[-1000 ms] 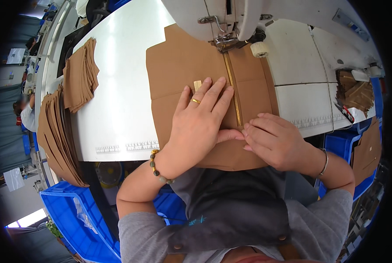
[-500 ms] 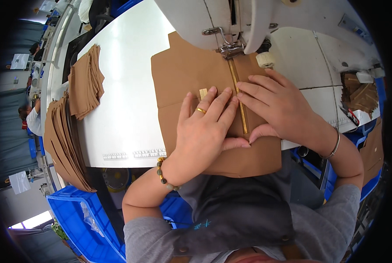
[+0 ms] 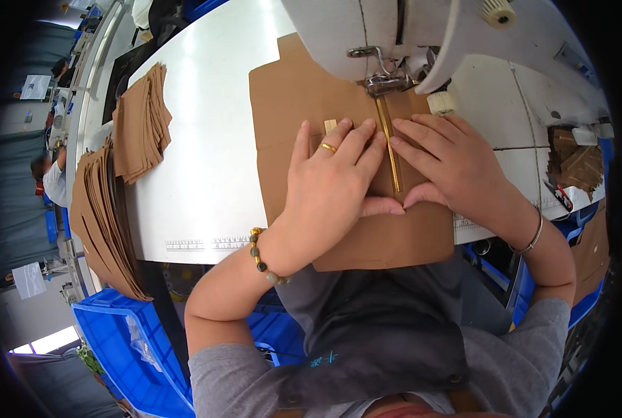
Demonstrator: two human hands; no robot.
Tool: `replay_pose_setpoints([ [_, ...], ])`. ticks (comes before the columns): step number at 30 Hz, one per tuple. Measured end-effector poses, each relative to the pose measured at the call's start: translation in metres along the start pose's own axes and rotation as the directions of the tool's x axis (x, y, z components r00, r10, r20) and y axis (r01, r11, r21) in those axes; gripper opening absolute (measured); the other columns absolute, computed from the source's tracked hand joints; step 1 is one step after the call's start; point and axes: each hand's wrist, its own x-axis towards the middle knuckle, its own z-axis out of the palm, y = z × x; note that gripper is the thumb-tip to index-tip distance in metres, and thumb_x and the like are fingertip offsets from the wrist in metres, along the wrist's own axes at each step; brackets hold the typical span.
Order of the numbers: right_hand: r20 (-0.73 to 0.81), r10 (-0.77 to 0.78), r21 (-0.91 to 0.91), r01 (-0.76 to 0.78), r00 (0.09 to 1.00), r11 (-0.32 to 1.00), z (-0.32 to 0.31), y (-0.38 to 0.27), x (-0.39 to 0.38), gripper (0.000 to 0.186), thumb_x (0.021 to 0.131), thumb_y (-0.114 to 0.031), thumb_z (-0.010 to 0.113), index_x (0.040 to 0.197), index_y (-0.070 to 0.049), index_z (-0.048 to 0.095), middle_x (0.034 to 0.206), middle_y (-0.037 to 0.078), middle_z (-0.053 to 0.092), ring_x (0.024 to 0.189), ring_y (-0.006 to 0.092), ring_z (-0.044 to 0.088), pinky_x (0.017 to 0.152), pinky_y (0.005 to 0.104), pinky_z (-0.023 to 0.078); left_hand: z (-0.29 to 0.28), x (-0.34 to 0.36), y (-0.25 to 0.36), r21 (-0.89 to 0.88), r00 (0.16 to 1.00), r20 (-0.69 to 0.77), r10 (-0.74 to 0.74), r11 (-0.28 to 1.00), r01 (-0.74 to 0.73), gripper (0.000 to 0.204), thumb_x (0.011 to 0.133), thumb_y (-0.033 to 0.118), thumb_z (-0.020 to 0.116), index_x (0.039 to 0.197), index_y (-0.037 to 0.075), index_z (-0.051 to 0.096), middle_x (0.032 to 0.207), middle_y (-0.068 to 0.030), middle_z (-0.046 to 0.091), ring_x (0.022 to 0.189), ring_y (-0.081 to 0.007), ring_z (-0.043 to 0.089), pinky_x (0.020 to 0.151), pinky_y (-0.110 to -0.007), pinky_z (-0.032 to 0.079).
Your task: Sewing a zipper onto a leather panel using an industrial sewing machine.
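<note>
Head: hands [image 3: 332,184] on panel [image 3: 387,240], pieces [image 3: 591,252] in bin [image 3: 572,227]

Cloth [image 3: 293,87] lies on the counter [image 3: 199,153], its far part beneath the sewing machine [image 3: 339,35]. A zip [image 3: 395,167] runs down the cloth, between the left hand [image 3: 332,181] and right hand [image 3: 457,160]. Left of the cloth is one pile [image 3: 142,125], with a second pile [image 3: 102,219] nearer the person and a bin [image 3: 126,348] below. At the far right sit scraps [image 3: 575,160], snips [image 3: 561,195] just before them.

One wide fisheye view from head height, steeply downward and close over the white sewing table [image 3: 203,160].
</note>
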Motion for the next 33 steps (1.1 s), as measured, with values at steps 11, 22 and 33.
replay_pose_setpoints([
  [11, -0.057, 0.028, 0.043, -0.026, 0.998, 0.999, 0.001, 0.008, 0.010, 0.065, 0.069, -0.039, 0.086, 0.123, -0.005, 0.072, 0.125, 0.008, 0.068, 0.119, 0.0274, 0.063, 0.106, 0.0416, 0.051, 0.006, 0.027, -0.023, 0.030, 0.999, -0.038, 0.002, 1.000, -0.001, 0.088, 0.069, 0.066, 0.079, 0.137, 0.011, 0.070, 0.140, -0.0052, 0.066, 0.133, -0.0307, 0.060, 0.113, -0.065, 0.043],
  [22, -0.102, -0.026, 0.152, 0.041, 0.994, 0.988, 0.002, 0.007, 0.003, 0.048, 0.073, -0.029, 0.085, 0.112, -0.004, 0.074, 0.122, 0.009, 0.069, 0.115, 0.0286, 0.066, 0.098, 0.0416, 0.056, 0.011, 0.004, -0.007, -0.092, 0.994, -0.107, -0.003, 0.996, -0.007, 0.056, 0.077, 0.042, 0.085, 0.120, 0.006, 0.078, 0.127, -0.0073, 0.074, 0.124, -0.0302, 0.068, 0.105, -0.043, 0.055],
  [33, -0.124, -0.060, 0.163, 0.080, 0.990, 0.983, -0.001, 0.004, 0.007, 0.041, 0.076, -0.024, 0.083, 0.107, 0.000, 0.074, 0.116, 0.013, 0.070, 0.110, 0.0304, 0.068, 0.096, 0.0422, 0.057, 0.006, 0.003, -0.008, -0.084, 0.993, -0.109, 0.052, 0.995, -0.061, 0.044, 0.082, 0.033, 0.084, 0.118, 0.009, 0.079, 0.122, -0.0059, 0.075, 0.123, -0.0283, 0.070, 0.103, -0.047, 0.055],
])
